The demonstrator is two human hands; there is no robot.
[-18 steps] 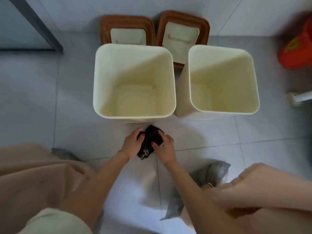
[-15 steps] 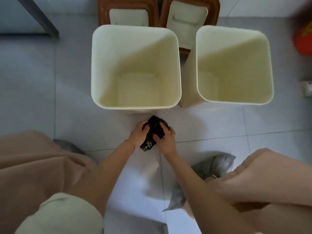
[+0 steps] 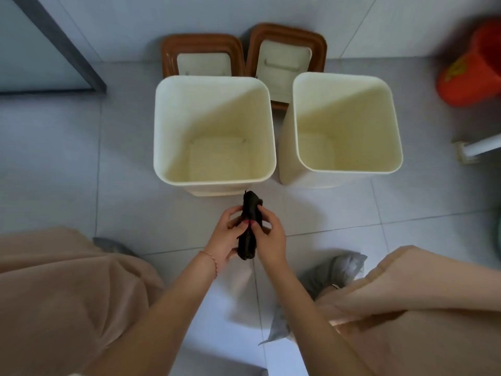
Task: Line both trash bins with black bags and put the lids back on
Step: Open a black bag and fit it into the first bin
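Two cream bins stand open and bare on the tiled floor, the left bin [image 3: 160, 137] and the right bin [image 3: 394, 126]. Their brown lids lean against the wall behind them, the left lid [image 3: 202, 54] and the right lid [image 3: 287, 50]. In front of the left bin, both hands grip a folded black bag [image 3: 248, 226], which stands roughly upright. My left hand [image 3: 223, 240] holds its left side and my right hand [image 3: 271, 237] its right side. The bag's middle is hidden by my fingers.
An orange bucket [image 3: 471, 66] sits at the far right by the wall, with a white pipe [image 3: 482, 147] below it. A dark door frame [image 3: 67, 50] runs along the left. My knees in beige trousers and grey shoes [image 3: 339, 270] flank my arms.
The black bag has gone from a crumpled lump to a longer upright strip between my hands. The camera has tilted, so the bins sit lower in view.
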